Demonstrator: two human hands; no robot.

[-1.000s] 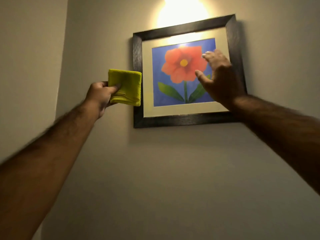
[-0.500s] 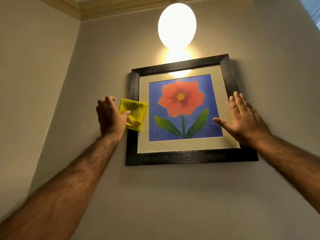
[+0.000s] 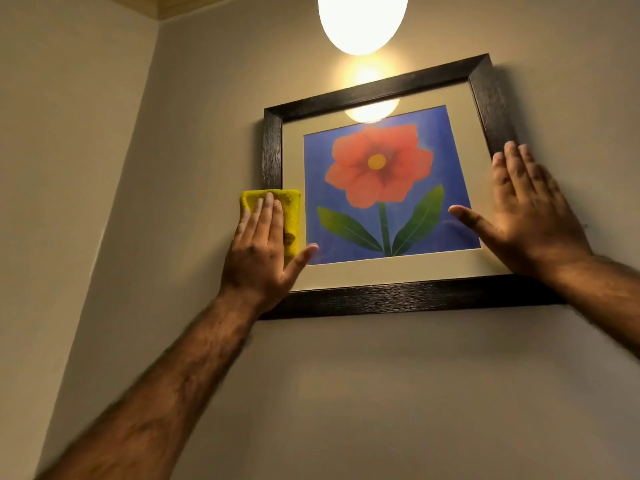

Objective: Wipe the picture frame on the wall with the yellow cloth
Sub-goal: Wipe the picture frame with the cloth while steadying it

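A dark wooden picture frame (image 3: 381, 88) hangs on the beige wall, holding a red flower on blue behind glass. My left hand (image 3: 263, 251) lies flat on the folded yellow cloth (image 3: 291, 209), pressing it against the frame's left side near the lower corner; the thumb reaches onto the glass. My right hand (image 3: 530, 216) rests flat and spread on the frame's right side, thumb on the glass, holding nothing.
A lit globe lamp (image 3: 362, 22) hangs just above the frame and reflects in the glass. The room corner (image 3: 138, 140) runs down to the left of the frame. Bare wall (image 3: 398, 393) lies below.
My left hand has gone from gripping the cloth beside the frame to pressing it flat on the frame's left side. My right hand slid to the right edge. The view tilted upward.
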